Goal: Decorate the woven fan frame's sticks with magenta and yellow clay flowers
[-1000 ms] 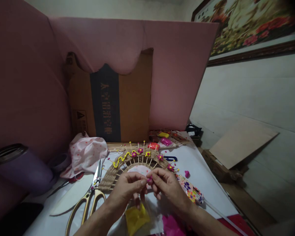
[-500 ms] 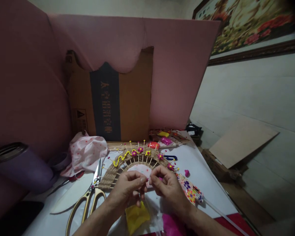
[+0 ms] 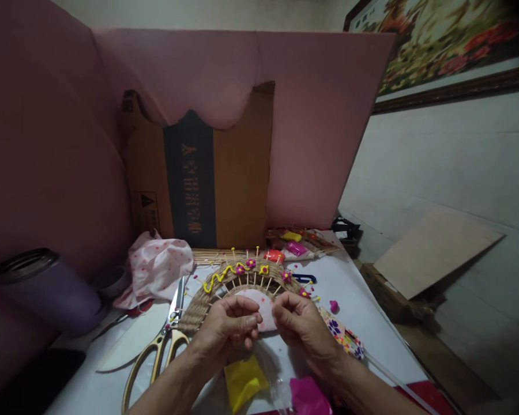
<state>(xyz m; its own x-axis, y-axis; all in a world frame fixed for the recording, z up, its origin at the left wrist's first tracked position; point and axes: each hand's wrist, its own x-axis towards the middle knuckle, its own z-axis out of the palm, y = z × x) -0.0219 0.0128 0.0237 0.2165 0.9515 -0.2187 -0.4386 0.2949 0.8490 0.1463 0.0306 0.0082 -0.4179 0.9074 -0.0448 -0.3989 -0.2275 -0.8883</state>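
Note:
My left hand (image 3: 229,325) hovers before a woven twine half-round (image 3: 194,311), thumb and fingertips pinched together. Opposite it, a short gap away, my right hand (image 3: 305,328) is closed in a pinch too. Anything between either hand's fingers is too small or hidden to make out. The woven piece has radiating sticks with coloured tips, a yellow wavy strip (image 3: 211,281) and magenta and yellow flowers (image 3: 286,276). A pink dotted cloth half-circle (image 3: 263,308) fills its centre. Below my hands lie a flat yellow piece (image 3: 244,380) and a magenta one (image 3: 309,396).
Gold-handled scissors (image 3: 158,349) lie left, near a purple tumbler (image 3: 47,294) and dotted cloth (image 3: 158,265). A magenta lump (image 3: 334,306) and a floral-patterned item (image 3: 346,337) are right. Cardboard (image 3: 242,178) and pink panels (image 3: 311,127) stand behind.
My hands have drawn slightly apart. A small magenta bit that showed at my left fingertips is no longer visible. The whole view has shifted slightly.

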